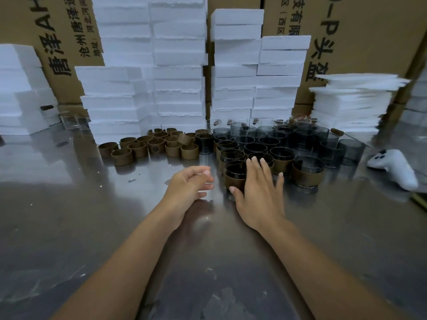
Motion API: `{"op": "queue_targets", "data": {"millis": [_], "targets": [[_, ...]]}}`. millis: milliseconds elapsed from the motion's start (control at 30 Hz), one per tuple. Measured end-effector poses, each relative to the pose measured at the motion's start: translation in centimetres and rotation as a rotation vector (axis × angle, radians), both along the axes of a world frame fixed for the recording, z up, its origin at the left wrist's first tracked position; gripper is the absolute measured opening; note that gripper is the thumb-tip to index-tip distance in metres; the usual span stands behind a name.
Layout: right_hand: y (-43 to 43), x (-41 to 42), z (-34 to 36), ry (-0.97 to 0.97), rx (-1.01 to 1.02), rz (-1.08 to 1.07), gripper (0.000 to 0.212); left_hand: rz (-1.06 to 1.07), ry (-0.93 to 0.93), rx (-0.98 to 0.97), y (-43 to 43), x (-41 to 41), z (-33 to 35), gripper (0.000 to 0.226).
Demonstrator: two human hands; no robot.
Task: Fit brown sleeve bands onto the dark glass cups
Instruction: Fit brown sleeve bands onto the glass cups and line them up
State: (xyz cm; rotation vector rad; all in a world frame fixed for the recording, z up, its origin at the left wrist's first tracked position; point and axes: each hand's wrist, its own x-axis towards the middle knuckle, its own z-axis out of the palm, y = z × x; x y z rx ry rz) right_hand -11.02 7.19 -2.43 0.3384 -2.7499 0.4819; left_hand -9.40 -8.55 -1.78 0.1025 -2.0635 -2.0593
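Several dark glass cups point(279, 140) stand packed together at the middle right of the steel table point(69, 215). The nearest ones wear brown sleeve bands, such as the sleeved cup point(307, 171) at the front right. My right hand point(260, 195) lies with straight fingers against the front sleeved cup point(235, 175), thumb touching its band. My left hand point(190, 184) hovers just left of that cup, fingers loosely curled and holding nothing. Several loose brown sleeve bands point(157, 146) lie in a cluster to the left of the cups.
Tall stacks of white foam blocks point(180, 65) and cardboard boxes point(360, 31) wall off the back. A pile of thin foam sheets point(351, 102) sits at the right. A white controller point(392, 169) lies at the right edge. Clear glasses point(74, 121) stand at the back left.
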Motion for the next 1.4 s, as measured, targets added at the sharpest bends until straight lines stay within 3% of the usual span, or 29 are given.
{"op": "queue_targets", "data": {"millis": [600, 767, 1000, 1167, 1400], "targets": [[0.5, -5.3, 0.5, 0.031, 0.243, -0.144, 0.080, 0.016, 0.019, -0.009, 0.3, -0.4, -0.2, 0.013], [1.9, -6.1, 1.1, 0.027, 0.211, -0.035, 0.083, 0.040, 0.038, -0.037, 0.2, -1.1, -0.5, 0.014], [7.9, -8.2, 4.9, 0.306, -0.086, -0.005, 0.046, 0.057, 0.040, -0.039, 0.1, -2.2, -1.0, 0.015], [14.8, -11.5, 5.5, 0.194, -0.466, -0.249, 0.033, 0.053, 0.051, -0.066, 0.2, -2.6, -1.2, 0.015], [17.7, -11.9, 2.0, -0.086, -0.302, -0.413, 0.051, 0.047, 0.055, -0.096, 0.3, -2.9, -1.4, 0.015]]}}
